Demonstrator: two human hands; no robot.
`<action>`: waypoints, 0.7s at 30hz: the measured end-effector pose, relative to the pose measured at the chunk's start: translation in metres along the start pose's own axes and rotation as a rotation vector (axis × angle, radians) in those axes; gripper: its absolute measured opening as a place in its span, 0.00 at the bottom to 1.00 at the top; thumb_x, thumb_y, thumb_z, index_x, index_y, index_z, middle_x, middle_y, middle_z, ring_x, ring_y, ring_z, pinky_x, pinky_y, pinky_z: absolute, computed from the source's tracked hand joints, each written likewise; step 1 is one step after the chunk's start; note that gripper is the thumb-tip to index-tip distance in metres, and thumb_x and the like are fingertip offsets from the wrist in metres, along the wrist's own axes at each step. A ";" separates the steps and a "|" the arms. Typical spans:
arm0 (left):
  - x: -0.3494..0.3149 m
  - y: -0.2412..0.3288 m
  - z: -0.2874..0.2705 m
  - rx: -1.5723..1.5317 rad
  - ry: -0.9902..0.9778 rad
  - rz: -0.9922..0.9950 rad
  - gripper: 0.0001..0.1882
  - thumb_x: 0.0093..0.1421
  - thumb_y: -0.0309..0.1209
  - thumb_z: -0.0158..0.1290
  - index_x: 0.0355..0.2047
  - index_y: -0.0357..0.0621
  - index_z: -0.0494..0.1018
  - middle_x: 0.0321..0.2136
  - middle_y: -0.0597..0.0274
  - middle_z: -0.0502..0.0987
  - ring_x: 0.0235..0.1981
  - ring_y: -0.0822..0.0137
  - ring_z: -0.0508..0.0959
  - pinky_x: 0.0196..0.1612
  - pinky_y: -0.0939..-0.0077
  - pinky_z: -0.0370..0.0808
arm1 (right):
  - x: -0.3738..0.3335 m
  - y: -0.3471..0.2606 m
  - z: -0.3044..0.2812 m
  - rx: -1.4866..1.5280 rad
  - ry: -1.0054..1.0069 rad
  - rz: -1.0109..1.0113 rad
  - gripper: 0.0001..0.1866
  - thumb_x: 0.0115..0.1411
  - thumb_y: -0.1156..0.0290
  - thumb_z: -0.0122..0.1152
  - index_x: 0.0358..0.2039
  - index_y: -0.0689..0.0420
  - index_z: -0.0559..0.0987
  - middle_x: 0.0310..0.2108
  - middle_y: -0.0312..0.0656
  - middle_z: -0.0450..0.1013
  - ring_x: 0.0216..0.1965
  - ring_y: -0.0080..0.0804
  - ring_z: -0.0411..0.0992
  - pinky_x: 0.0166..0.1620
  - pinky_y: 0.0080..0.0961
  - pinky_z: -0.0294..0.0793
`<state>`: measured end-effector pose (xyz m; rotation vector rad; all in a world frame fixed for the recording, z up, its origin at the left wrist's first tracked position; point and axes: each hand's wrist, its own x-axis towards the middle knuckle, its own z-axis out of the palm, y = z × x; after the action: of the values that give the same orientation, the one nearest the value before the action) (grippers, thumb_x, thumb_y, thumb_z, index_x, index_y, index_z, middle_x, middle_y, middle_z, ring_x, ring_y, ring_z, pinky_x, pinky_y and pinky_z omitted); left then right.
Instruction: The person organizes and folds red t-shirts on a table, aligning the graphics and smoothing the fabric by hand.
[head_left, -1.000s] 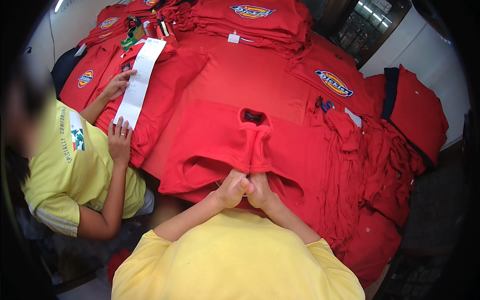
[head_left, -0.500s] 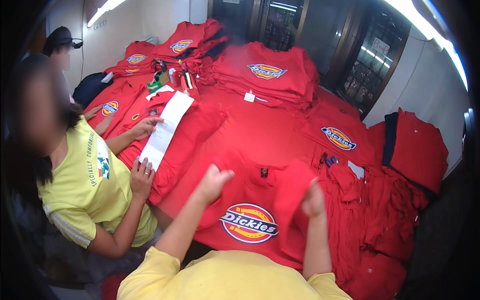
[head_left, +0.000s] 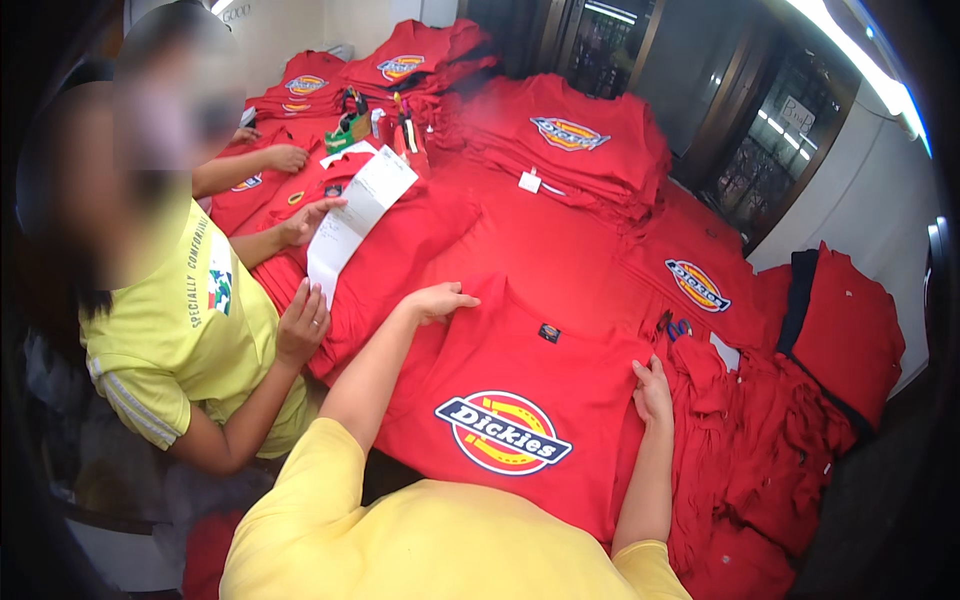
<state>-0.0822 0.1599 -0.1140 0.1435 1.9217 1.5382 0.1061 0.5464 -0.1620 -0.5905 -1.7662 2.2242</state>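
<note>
A red shirt [head_left: 580, 385] lies spread out before me on the table, its round printed emblem facing up and its neckline away from me. My left hand [head_left: 443, 300] pinches the shirt near its far left shoulder, fingers pressed together. At the right edge, my right hand [head_left: 652, 392] grips the cloth between thumb and fingers. Loose heaps of red garments [head_left: 775, 455] lie just right of my right hand. A pair of blue-handled scissors [head_left: 680, 328] rests beyond it, beside a white slip of paper [head_left: 724, 351].
At my left a person in a yellow shirt [head_left: 165, 330] holds a long sheet of paper [head_left: 360, 215]; another person's arm [head_left: 240, 168] reaches in behind. Stacks of red shirts [head_left: 560, 110] stand at the back, and a folded pile [head_left: 850, 320] at right. Tools [head_left: 405, 130] stand at the back left.
The raised, bunched shirt has come down flat, its right side opened out. My hands have spread apart with it. Another person has leaned in at the upper left.
</note>
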 end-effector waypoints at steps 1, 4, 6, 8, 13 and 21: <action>0.009 -0.016 -0.007 0.097 0.007 -0.006 0.22 0.60 0.34 0.54 0.52 0.38 0.69 0.45 0.54 0.77 0.47 0.61 0.77 0.45 0.64 0.77 | -0.001 0.000 0.003 -0.201 0.060 0.032 0.35 0.60 0.76 0.56 0.65 0.63 0.52 0.55 0.48 0.66 0.56 0.37 0.65 0.61 0.33 0.61; 0.023 -0.054 -0.001 0.562 0.500 0.365 0.15 0.56 0.32 0.54 0.44 0.41 0.75 0.42 0.50 0.77 0.41 0.53 0.77 0.45 0.64 0.75 | -0.003 0.021 -0.008 -0.894 0.305 -0.577 0.32 0.58 0.76 0.57 0.62 0.64 0.59 0.55 0.54 0.65 0.54 0.45 0.66 0.57 0.38 0.63; -0.001 -0.057 0.023 0.750 0.764 0.650 0.10 0.57 0.31 0.53 0.40 0.43 0.73 0.40 0.55 0.75 0.45 0.51 0.73 0.49 0.60 0.71 | -0.025 0.009 0.035 -1.224 0.258 -0.732 0.29 0.57 0.75 0.57 0.59 0.64 0.63 0.55 0.57 0.64 0.55 0.52 0.64 0.57 0.39 0.62; -0.014 -0.060 0.053 0.748 0.473 0.701 0.14 0.60 0.35 0.52 0.45 0.45 0.73 0.46 0.54 0.73 0.51 0.51 0.71 0.55 0.59 0.68 | -0.042 0.022 0.062 -1.285 0.106 -0.675 0.26 0.58 0.72 0.56 0.57 0.63 0.65 0.56 0.55 0.64 0.57 0.53 0.61 0.58 0.42 0.60; -0.008 -0.107 0.076 1.183 0.365 0.768 0.31 0.61 0.50 0.47 0.61 0.50 0.62 0.62 0.53 0.60 0.65 0.53 0.55 0.66 0.54 0.50 | -0.058 0.066 0.061 -1.656 0.093 -0.624 0.31 0.64 0.55 0.49 0.61 0.61 0.62 0.62 0.52 0.58 0.64 0.51 0.53 0.64 0.54 0.49; -0.015 -0.113 0.098 1.204 0.392 0.781 0.29 0.58 0.40 0.53 0.58 0.42 0.65 0.59 0.50 0.63 0.63 0.48 0.58 0.65 0.52 0.53 | -0.049 0.054 0.086 -1.713 -0.017 -0.545 0.27 0.61 0.58 0.52 0.58 0.57 0.69 0.58 0.48 0.63 0.61 0.47 0.58 0.61 0.51 0.54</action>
<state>0.0184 0.2001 -0.2182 1.2954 3.0913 0.5409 0.1147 0.4377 -0.1901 -0.1960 -2.9336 -0.0112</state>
